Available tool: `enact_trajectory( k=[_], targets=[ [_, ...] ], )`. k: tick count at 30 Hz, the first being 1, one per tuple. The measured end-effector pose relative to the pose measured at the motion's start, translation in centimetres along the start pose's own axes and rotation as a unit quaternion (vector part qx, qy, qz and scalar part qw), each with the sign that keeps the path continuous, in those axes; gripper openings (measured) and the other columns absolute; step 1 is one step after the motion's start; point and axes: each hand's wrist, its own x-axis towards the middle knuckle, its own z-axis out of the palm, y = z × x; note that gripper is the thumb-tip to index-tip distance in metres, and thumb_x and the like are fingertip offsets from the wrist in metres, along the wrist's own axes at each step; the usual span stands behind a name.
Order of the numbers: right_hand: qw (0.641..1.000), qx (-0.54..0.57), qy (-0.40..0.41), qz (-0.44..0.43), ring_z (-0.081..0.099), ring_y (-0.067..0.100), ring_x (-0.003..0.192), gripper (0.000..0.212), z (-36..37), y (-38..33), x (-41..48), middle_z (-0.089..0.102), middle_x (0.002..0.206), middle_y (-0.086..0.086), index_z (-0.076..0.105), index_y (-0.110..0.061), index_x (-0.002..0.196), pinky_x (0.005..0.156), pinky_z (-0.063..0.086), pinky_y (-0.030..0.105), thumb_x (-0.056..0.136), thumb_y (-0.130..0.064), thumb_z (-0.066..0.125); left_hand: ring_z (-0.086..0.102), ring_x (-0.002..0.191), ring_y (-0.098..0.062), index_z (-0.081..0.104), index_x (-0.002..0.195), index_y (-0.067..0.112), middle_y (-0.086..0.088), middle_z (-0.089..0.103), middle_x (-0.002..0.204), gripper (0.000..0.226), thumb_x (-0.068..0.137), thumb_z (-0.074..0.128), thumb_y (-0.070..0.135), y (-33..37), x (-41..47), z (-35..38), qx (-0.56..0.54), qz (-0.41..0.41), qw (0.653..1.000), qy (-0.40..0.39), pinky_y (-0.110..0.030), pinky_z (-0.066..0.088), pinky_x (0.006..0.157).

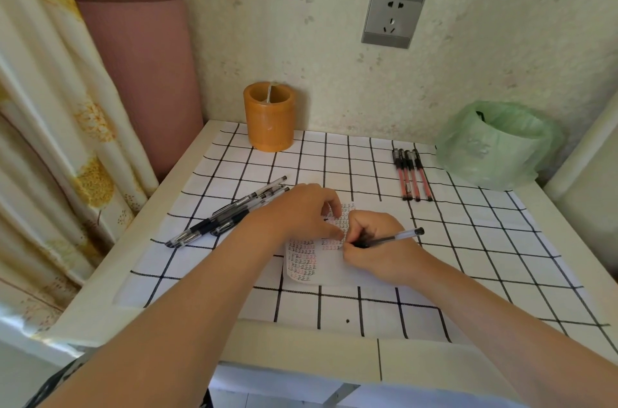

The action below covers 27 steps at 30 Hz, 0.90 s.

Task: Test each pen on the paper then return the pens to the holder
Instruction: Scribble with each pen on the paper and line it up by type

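Note:
A small white paper [306,260] covered with rows of black and red marks lies mid-table. My right hand [378,245] grips a black pen [398,237], its tip down on the paper and its cap end pointing right. My left hand [301,213] presses flat on the paper's upper part, fingers spread. Several black pens [227,215] lie in a loose bundle to the left. Several red pens [412,175] lie side by side at the back right. The orange pen holder [270,118] stands at the back by the wall; a divider shows inside it and no pens stick out.
A checked white cloth [485,240] covers the small table. A bin lined with a green plastic bag [495,143] sits at the back right corner. A rolled pink mat [143,73] and a curtain [50,140] stand to the left. A wall socket [394,15] is above.

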Motion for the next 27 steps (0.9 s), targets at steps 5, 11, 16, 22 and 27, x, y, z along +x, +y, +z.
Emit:
enact_trajectory(
  k=[5, 11, 16, 22, 27],
  targets=[
    [1.0, -0.002, 0.004, 0.014, 0.047, 0.006, 0.056, 0.019, 0.1, -0.1, 0.0, 0.055, 0.062, -0.003, 0.054, -0.014, 0.066, 0.05, 0.037, 0.023, 0.073, -0.003, 0.068, 0.056, 0.09, -0.006, 0.064, 0.1, 0.035, 0.012, 0.057, 0.099, 0.035, 0.073, 0.081, 0.048, 0.2, -0.1, 0.0, 0.002, -0.002, 1.0, -0.001, -0.026, 0.048, 0.075],
    [0.998, 0.052, 0.015, 0.012, 0.046, 0.016, 0.057, 0.016, 0.0, -0.2, 0.0, 0.054, 0.065, 0.012, 0.052, -0.004, 0.069, 0.05, 0.036, 0.029, 0.075, -0.001, 0.066, 0.054, 0.089, -0.005, 0.065, 0.102, 0.033, 0.01, 0.057, 0.1, 0.034, 0.075, 0.08, 0.046, 0.4, -0.5, -0.2, 0.002, 0.001, 1.0, 0.0, -0.023, 0.044, 0.071],
    [0.977, 0.181, 0.082, 0.076, 0.041, 0.016, 0.052, 0.015, -0.6, -0.3, 0.2, 0.051, 0.059, 0.008, 0.052, -0.003, 0.077, 0.045, 0.031, 0.024, 0.085, 0.006, 0.06, 0.055, 0.084, -0.004, 0.067, 0.106, 0.029, 0.01, 0.059, 0.098, 0.026, 0.083, 0.076, 0.037, 0.5, -1.0, -1.3, -0.017, -0.01, 1.0, -0.018, -0.02, 0.046, 0.073],
    [0.959, 0.234, 0.134, 0.083, 0.05, 0.02, 0.056, 0.026, -1.1, -0.8, 0.6, 0.062, 0.069, 0.01, 0.074, -0.015, 0.096, 0.045, 0.034, 0.027, 0.094, 0.003, 0.056, 0.056, 0.092, -0.006, 0.067, 0.106, 0.028, 0.011, 0.059, 0.101, 0.03, 0.079, 0.079, 0.031, -0.3, -2.1, -2.5, 0.043, -0.035, 0.998, -0.021, -0.02, 0.046, 0.073],
    [0.945, 0.292, 0.115, 0.089, 0.061, 0.026, 0.059, 0.04, -1.9, -1.2, 1.2, 0.071, 0.095, 0.016, 0.067, -0.013, 0.121, 0.043, 0.042, 0.029, 0.099, 0.008, 0.042, 0.054, 0.093, -0.006, 0.066, 0.103, 0.031, 0.013, 0.056, 0.099, 0.027, 0.079, 0.079, 0.035, -0.3, -2.0, -2.1, 0.072, -0.046, 0.996, 0.004, -0.024, 0.047, 0.077]
  ],
)
